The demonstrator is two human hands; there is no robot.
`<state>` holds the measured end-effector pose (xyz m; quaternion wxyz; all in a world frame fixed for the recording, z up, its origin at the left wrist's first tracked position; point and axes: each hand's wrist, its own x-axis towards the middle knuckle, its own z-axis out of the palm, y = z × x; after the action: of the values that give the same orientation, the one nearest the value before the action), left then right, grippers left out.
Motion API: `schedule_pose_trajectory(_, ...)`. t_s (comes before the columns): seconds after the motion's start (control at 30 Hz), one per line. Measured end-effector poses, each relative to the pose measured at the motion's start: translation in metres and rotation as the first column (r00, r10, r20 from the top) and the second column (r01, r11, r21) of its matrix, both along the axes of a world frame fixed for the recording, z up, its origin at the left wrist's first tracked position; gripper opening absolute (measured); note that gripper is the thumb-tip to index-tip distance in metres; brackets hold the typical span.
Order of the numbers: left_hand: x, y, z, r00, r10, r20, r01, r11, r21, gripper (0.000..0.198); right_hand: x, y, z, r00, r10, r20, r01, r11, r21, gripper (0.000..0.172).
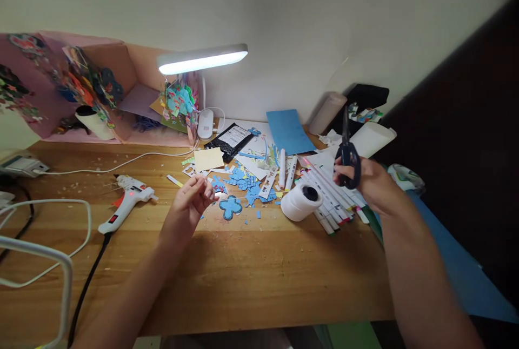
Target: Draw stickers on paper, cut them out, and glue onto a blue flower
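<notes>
My right hand (pixel 367 179) grips a pair of dark-handled scissors (pixel 347 157) above the markers, their blades pointing up. The fingertips of my left hand (pixel 192 200) are pinched together; whatever is between them is too small to make out. Just right of that hand, a blue flower-shaped paper cutout (pixel 230 207) with a dark outline lies on the wooden table (pixel 259 279). A faint pale line, perhaps thread, runs from near the cutout towards a white spool of thread (pixel 298 203), which stands left of the scissors.
Blue paper scraps (pixel 243 179) are scattered mid-table. Several markers (pixel 330 198) lie at right, near a blue sheet (pixel 290 130). On the left rests a glue gun (pixel 127 206) with a black cord. A lit lamp (pixel 203 60) overhangs the back beside a pink box (pixel 158 135) of decorations.
</notes>
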<state>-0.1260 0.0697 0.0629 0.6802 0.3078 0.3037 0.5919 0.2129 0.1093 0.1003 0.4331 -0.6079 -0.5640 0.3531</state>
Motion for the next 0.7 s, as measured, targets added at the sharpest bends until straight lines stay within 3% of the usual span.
schedule_pose_trajectory(0.07,0.0,0.0,0.0,1.0,0.003,0.009,-0.003,1.0,-0.021,0.02,-0.023,-0.018,0.006,0.943,0.141,-0.3,-0.151,0.988,-0.011,0.028)
schedule_pose_trajectory(0.17,0.0,0.001,-0.001,1.0,0.015,0.018,-0.014,0.998,-0.054,0.019,-0.062,-0.04,0.003,0.731,0.285,-0.62,-0.407,0.911,-0.061,0.052)
schedule_pose_trajectory(0.23,-0.001,0.001,-0.002,0.999,0.028,0.031,-0.026,0.996,-0.085,0.018,-0.085,-0.054,-0.006,0.568,0.364,-0.738,-0.564,0.826,-0.026,0.067)
schedule_pose_trajectory(0.27,-0.001,0.002,-0.002,0.999,0.038,0.039,-0.033,0.994,-0.102,0.017,-0.094,-0.061,-0.012,0.478,0.391,-0.787,-0.672,0.74,-0.04,0.073)
schedule_pose_trajectory(0.3,-0.001,0.003,-0.003,0.998,0.047,0.05,-0.041,0.992,-0.118,0.016,-0.101,-0.067,-0.019,0.428,0.329,-0.842,-0.755,0.642,-0.132,0.079)
schedule_pose_trajectory(0.37,-0.002,0.004,-0.004,0.996,0.062,0.07,-0.052,0.989,-0.137,0.013,-0.111,-0.08,-0.033,0.32,0.24,-0.917,-0.845,0.509,-0.162,0.077)
schedule_pose_trajectory(0.47,-0.003,0.005,-0.005,0.994,0.077,0.072,-0.066,0.988,-0.141,0.012,-0.118,-0.093,-0.055,0.312,0.148,-0.938,-0.894,0.38,-0.237,0.067)
schedule_pose_trajectory(0.53,-0.002,0.005,-0.004,0.994,0.09,0.053,-0.082,0.987,-0.136,0.014,-0.119,-0.096,-0.068,0.327,0.129,-0.936,-0.894,0.364,-0.262,0.065)
schedule_pose_trajectory(0.57,-0.002,0.004,-0.004,0.995,0.095,0.043,-0.088,0.987,-0.135,0.014,-0.12,-0.096,-0.072,0.343,0.13,-0.931,-0.881,0.388,-0.27,0.065)
schedule_pose_trajectory(0.7,0.0,0.003,-0.002,0.997,0.082,0.013,-0.08,0.988,-0.132,0.017,-0.122,-0.085,-0.08,0.455,0.194,-0.869,-0.77,0.576,-0.275,0.068)
